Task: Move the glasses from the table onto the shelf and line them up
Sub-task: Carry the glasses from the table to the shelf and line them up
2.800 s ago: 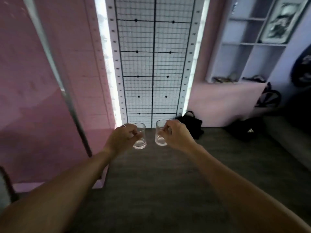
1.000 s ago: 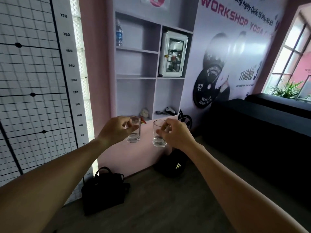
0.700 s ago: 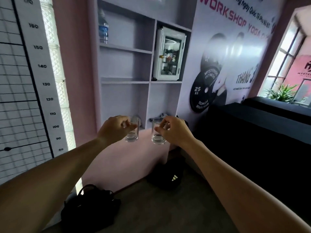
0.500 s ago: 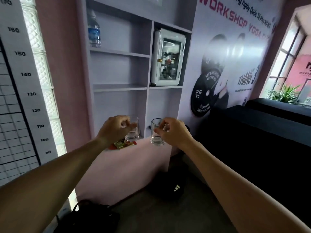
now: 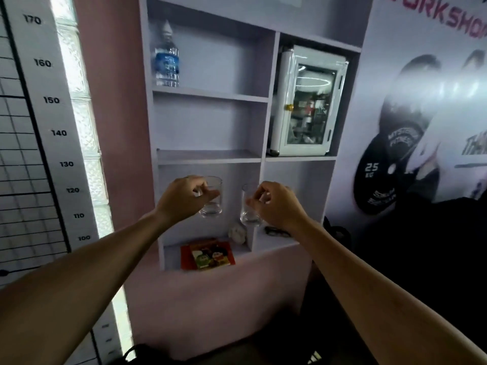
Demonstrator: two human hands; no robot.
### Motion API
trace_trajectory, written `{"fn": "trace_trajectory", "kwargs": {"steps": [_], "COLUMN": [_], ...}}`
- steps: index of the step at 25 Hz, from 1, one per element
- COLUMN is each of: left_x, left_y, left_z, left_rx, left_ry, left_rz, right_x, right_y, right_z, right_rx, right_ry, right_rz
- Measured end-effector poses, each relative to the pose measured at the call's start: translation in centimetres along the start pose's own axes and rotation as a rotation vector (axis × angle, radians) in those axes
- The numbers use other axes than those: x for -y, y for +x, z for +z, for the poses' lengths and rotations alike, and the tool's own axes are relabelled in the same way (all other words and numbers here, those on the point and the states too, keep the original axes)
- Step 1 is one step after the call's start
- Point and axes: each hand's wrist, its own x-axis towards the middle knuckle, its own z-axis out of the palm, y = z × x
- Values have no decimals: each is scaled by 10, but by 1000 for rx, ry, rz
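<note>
My left hand (image 5: 184,200) grips a short clear glass (image 5: 213,204) by its rim, holding it upright in the air. A second clear glass (image 5: 247,210), equally upright, is pinched at the rim by my right hand (image 5: 276,206). Both glasses hang side by side in front of the pale lilac shelf unit (image 5: 210,156), level with its lowest left compartment. The board just above the glasses carries nothing. Neither glass touches the shelf.
A water bottle (image 5: 166,59) stands on the top left board. A small white glass-door cabinet (image 5: 305,101) fills the upper right compartment. A red packet (image 5: 207,254), a pale round object (image 5: 238,233) and dark eyeglasses (image 5: 276,231) lie on the bottom board. Dark bags sit on the floor.
The view has swung from a grid wall to the shelf unit and closed in on it. Both hands have kept the same hold on the glasses, side by side.
</note>
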Motion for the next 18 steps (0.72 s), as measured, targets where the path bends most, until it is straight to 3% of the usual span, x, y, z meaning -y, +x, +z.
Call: {"fn": "trace_trajectory", "kwargs": {"steps": [7, 14, 18], "left_x": [22, 41, 59], "left_y": [60, 100, 126], "left_z": [-16, -45, -47], "left_rx": [-75, -179, -217], "left_ry": [215, 274, 295], "left_rz": [-92, -226, -212], "right_x": [-33, -27, -19], "right_y": [105, 181, 214], "right_z": [8, 28, 45], "right_rx": [73, 82, 85], "right_ry": [85, 149, 197], "right_rz": [-159, -243, -296]}}
